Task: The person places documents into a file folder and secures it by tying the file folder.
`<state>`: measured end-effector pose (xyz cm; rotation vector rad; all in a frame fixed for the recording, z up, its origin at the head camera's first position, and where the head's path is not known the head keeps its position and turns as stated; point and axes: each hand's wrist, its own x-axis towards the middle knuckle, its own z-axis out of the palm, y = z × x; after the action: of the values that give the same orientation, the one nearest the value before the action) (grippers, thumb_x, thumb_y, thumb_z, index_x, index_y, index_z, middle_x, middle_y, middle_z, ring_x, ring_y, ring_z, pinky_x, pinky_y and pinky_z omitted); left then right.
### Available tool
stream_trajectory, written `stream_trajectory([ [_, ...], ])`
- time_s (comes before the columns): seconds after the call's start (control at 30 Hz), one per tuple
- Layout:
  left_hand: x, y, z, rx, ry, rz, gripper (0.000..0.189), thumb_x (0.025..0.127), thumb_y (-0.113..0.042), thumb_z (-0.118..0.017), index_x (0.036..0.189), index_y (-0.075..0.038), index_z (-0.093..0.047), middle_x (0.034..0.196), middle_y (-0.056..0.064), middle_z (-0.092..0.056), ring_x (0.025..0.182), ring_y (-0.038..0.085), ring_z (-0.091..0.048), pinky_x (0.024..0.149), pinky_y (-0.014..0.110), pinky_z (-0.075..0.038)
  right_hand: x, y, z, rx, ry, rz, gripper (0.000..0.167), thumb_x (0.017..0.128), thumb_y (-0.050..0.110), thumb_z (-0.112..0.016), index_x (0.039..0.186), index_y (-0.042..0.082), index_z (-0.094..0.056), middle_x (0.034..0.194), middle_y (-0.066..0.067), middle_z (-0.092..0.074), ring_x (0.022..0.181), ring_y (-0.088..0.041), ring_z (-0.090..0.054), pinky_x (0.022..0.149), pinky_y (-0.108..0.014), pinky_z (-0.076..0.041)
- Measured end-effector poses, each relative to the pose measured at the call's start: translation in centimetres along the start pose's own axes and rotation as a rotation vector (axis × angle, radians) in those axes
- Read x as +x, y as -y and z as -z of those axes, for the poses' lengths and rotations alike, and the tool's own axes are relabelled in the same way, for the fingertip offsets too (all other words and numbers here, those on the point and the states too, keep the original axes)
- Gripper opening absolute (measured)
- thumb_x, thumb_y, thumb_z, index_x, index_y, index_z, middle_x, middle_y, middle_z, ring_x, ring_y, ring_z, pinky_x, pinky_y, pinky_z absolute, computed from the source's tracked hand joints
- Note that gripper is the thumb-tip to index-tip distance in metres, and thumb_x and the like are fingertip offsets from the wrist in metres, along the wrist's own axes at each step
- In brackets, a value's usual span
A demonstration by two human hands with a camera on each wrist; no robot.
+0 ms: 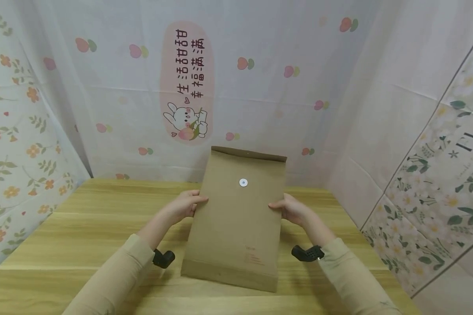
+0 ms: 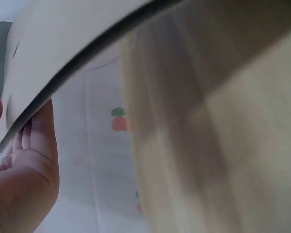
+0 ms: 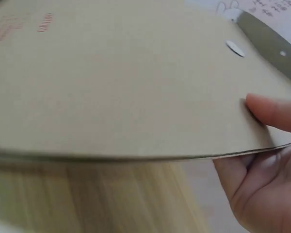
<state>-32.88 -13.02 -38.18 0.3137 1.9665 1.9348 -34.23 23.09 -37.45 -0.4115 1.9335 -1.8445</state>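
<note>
A brown kraft paper document envelope (image 1: 236, 223) is held up over the table, tilted, its flap (image 1: 249, 154) standing raised at the far end. A round white button (image 1: 243, 182) sits below the flap, and small red print (image 3: 45, 22) shows near the other end. My left hand (image 1: 184, 204) grips the left edge, thumb on the front and fingers behind. On the opposite edge my right hand (image 1: 293, 208) pinches the envelope the same way, with the thumb (image 3: 271, 111) on the face and the other fingers underneath. The envelope's back is hidden in the head view.
The wood-grain table (image 1: 118, 205) spreads beneath both arms. A white curtain (image 1: 260, 109) with fruit prints hangs behind it, and floral cloths stand at the left and right sides. A black wrist camera mount (image 1: 308, 253) juts inward from the right sleeve, another from the left.
</note>
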Motion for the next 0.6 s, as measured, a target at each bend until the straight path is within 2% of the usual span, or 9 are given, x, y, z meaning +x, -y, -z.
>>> stream_trajectory([
  [0.13,0.7,-1.5,-0.1,-0.003,-0.066,-0.022,0.045,0.098,-0.016,-0.053,0.134,0.009,-0.042,0.110,0.009,-0.061,0.088,0.017,-0.064,0.078,0.033,-0.053,0.3,0.6,-0.2,-0.017,0.045,-0.009,0.043,0.092,-0.004,-0.052,0.131,0.002,-0.035,0.104,-0.005,-0.064,0.091,-0.018,-0.065,0.079,-0.037,-0.054],
  [0.23,1.1,-2.7,0.0,-0.017,-0.114,-0.055,0.043,0.099,-0.015,-0.052,0.132,0.010,-0.043,0.109,0.008,-0.059,0.088,0.016,-0.062,0.079,0.032,-0.052,0.7,1.1,-0.5,-0.023,0.031,0.000,0.043,0.092,-0.004,-0.052,0.131,0.000,-0.035,0.102,-0.005,-0.064,0.089,-0.018,-0.065,0.078,-0.035,-0.054],
  [0.3,1.4,-3.4,0.2,-0.034,-0.133,-0.077,0.040,0.099,-0.014,-0.051,0.130,0.010,-0.045,0.107,0.006,-0.060,0.086,0.015,-0.062,0.078,0.031,-0.052,1.0,1.6,-0.7,0.028,-0.011,0.014,0.046,0.092,-0.003,-0.049,0.135,-0.001,-0.032,0.105,-0.004,-0.062,0.089,-0.016,-0.063,0.077,-0.033,-0.053],
  [0.33,1.5,-3.7,0.2,-0.041,-0.137,-0.084,0.039,0.099,-0.014,-0.051,0.131,0.009,-0.045,0.105,0.005,-0.061,0.085,0.015,-0.062,0.077,0.031,-0.052,1.0,2.1,-0.9,0.061,-0.030,0.029,0.041,0.094,-0.002,-0.047,0.132,-0.002,-0.032,0.108,-0.004,-0.058,0.090,-0.016,-0.062,0.077,-0.032,-0.053],
  [0.4,1.7,-4.1,0.2,-0.048,-0.137,-0.091,0.039,0.100,-0.013,-0.050,0.131,0.010,-0.045,0.102,0.003,-0.061,0.083,0.014,-0.063,0.077,0.030,-0.052,1.1,2.9,-1.1,0.137,-0.064,0.039,0.051,0.097,0.007,-0.040,0.143,0.000,-0.018,0.120,-0.008,-0.050,0.100,-0.018,-0.058,0.085,-0.033,-0.048],
  [0.47,2.1,-4.5,0.1,-0.057,-0.139,-0.087,0.040,0.100,-0.013,-0.049,0.133,0.009,-0.043,0.106,0.005,-0.061,0.085,0.015,-0.063,0.077,0.030,-0.052,1.0,3.8,-1.0,0.208,-0.075,0.045,0.063,0.102,0.021,-0.033,0.150,0.003,0.003,0.142,-0.017,-0.031,0.123,-0.026,-0.043,0.101,-0.038,-0.036],
  [0.5,2.1,-4.8,0.1,-0.063,-0.143,-0.082,0.042,0.101,-0.014,-0.048,0.136,0.009,-0.041,0.111,0.009,-0.059,0.089,0.017,-0.062,0.080,0.031,-0.052,1.0,4.3,-0.9,0.230,-0.076,0.039,0.068,0.103,0.030,-0.031,0.150,0.005,0.011,0.151,-0.020,-0.016,0.134,-0.030,-0.029,0.109,-0.042,-0.025],
  [0.53,2.2,-5.1,0.1,-0.072,-0.146,-0.077,0.045,0.101,-0.015,-0.047,0.138,0.009,-0.039,0.118,0.013,-0.057,0.095,0.020,-0.061,0.083,0.033,-0.051,1.0,4.8,-0.9,0.238,-0.079,0.023,0.075,0.102,0.040,-0.030,0.149,0.007,0.019,0.155,-0.021,0.001,0.140,-0.033,-0.012,0.112,-0.045,-0.013],
  [0.6,2.3,-5.9,0.0,-0.107,-0.154,-0.066,0.054,0.102,-0.019,-0.045,0.144,0.009,-0.029,0.138,0.019,-0.043,0.112,0.027,-0.055,0.093,0.037,-0.047,1.2,5.5,-0.7,0.254,-0.099,-0.003,0.087,0.099,0.056,-0.028,0.145,0.011,0.030,0.153,-0.016,0.028,0.140,-0.034,0.019,0.111,-0.040,-0.007],
])
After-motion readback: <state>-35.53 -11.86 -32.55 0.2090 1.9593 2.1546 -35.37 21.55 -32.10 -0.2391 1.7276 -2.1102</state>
